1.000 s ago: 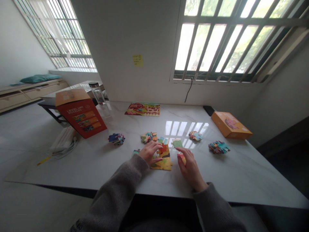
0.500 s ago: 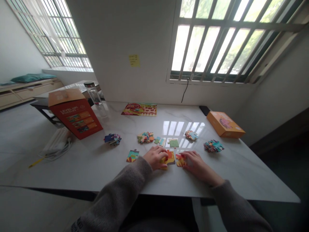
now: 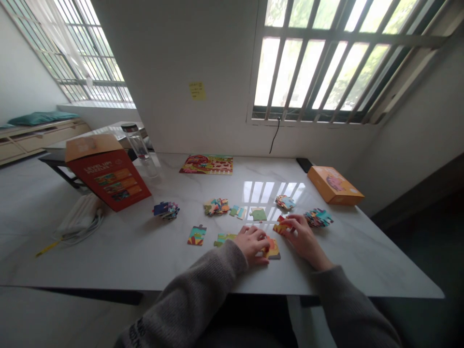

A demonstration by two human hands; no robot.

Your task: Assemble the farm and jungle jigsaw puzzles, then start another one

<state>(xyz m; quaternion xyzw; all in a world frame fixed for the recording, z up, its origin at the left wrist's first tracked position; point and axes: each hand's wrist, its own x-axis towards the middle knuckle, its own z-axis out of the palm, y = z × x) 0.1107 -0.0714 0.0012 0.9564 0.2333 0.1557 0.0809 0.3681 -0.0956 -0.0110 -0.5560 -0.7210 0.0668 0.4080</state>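
Note:
My left hand (image 3: 253, 244) is closed over an orange and yellow jigsaw puzzle piece (image 3: 274, 248) lying on the white table, its thumb and fingers around the near end. Part of that piece is covered by the fingers. A green puzzle piece (image 3: 222, 239) shows just left of this hand, partly hidden by it. My right hand (image 3: 301, 238) pinches a red and yellow puzzle piece (image 3: 279, 225) slightly farther back, apart from the orange one. A teal puzzle piece (image 3: 197, 235) lies farther left. Beyond the hands are a green piece (image 3: 258, 214) and a light teal piece (image 3: 237, 211).
Piles of puzzle pieces (image 3: 166, 210) (image 3: 216, 206) (image 3: 285, 202) (image 3: 319, 217) stand across the table. A farm picture (image 3: 207, 165) lies at the back. A red box (image 3: 108, 176), glass bottle (image 3: 139, 145) and white power strip (image 3: 78, 215) are left; an orange box (image 3: 335, 185) is right.
My left hand has slid right and a little nearer with the orange piece, uncovering a green piece. My right hand has moved farther back with the red and yellow piece, widening the gap.

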